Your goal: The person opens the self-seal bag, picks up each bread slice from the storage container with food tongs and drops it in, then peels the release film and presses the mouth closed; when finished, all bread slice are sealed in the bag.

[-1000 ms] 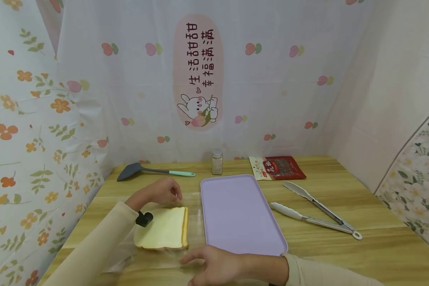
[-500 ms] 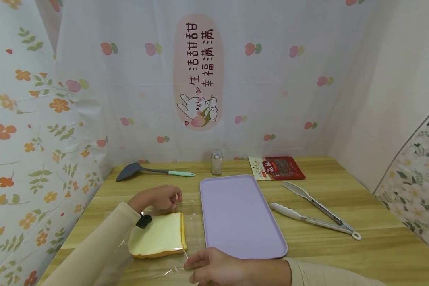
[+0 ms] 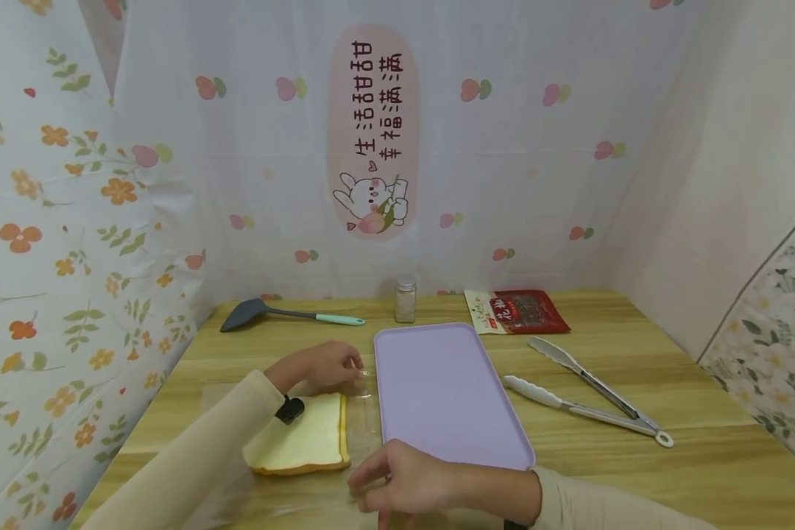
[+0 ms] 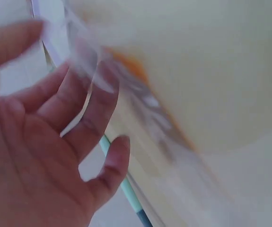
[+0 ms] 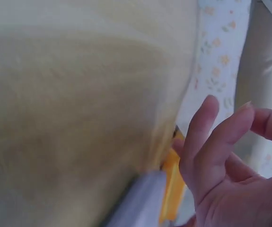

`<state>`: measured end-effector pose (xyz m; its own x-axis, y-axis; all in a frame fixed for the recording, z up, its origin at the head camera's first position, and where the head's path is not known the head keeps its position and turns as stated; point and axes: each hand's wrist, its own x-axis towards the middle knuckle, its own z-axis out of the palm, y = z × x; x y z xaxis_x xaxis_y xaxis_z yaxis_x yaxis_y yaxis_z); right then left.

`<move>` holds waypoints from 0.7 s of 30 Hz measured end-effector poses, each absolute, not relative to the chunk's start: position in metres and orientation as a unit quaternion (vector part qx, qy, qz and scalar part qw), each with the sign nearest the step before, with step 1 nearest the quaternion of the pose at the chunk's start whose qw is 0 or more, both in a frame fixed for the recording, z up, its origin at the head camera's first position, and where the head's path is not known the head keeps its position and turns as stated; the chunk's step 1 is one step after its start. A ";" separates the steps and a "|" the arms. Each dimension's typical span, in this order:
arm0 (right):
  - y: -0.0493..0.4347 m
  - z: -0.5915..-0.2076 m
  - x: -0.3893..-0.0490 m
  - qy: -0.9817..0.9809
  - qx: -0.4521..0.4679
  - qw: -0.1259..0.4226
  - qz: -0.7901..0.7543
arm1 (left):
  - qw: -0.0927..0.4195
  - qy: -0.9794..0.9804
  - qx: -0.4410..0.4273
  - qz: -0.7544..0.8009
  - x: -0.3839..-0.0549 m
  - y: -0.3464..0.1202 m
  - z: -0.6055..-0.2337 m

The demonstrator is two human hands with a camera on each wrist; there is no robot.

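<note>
Pale bread slices with a yellow-brown crust [image 3: 299, 434] lie stacked on the table, within a clear plastic bag [image 3: 364, 423] whose edge runs beside the tray. My left hand [image 3: 334, 363] is at the bag's far edge. In the left wrist view, film crosses its slightly bent fingers [image 4: 105, 94], and the thumb stands apart from them. At the bag's near corner, my right hand [image 3: 407, 477] brings thumb and forefinger together on the film's edge. In the right wrist view, those two fingertips [image 5: 243, 113] overlap; the film hardly shows there.
A lilac tray [image 3: 447, 397] lies right of the bag. Metal tongs with pale tips [image 3: 596, 412] are spread beyond it. Along the back are a spatula [image 3: 285, 314], a small glass jar [image 3: 405, 300] and a red spice packet [image 3: 520, 311]. Printed curtains [image 3: 490, 184] enclose the table.
My left hand has moved right, to the tray's side of the bag. My right hand's fingers have drawn closer together at the near corner. The bread has shifted slightly.
</note>
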<state>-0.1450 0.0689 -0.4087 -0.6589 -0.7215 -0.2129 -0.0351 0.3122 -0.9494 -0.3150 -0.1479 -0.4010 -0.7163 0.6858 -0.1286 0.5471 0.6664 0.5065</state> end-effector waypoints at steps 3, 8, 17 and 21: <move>0.074 -0.401 -0.153 0.744 -0.274 0.317 -0.521 | 0.139 0.903 0.340 0.223 -0.315 -0.145 -0.404; 0.081 -0.389 -0.177 0.773 -0.285 0.266 -0.500 | 0.145 0.896 0.339 0.249 -0.315 -0.146 -0.403; 0.065 -0.391 -0.230 0.861 -0.302 0.108 -0.395 | 0.128 0.893 0.346 0.259 -0.310 -0.152 -0.402; 0.057 -0.395 -0.247 0.891 -0.296 0.054 -0.340 | 0.131 0.887 0.347 0.273 -0.307 -0.152 -0.405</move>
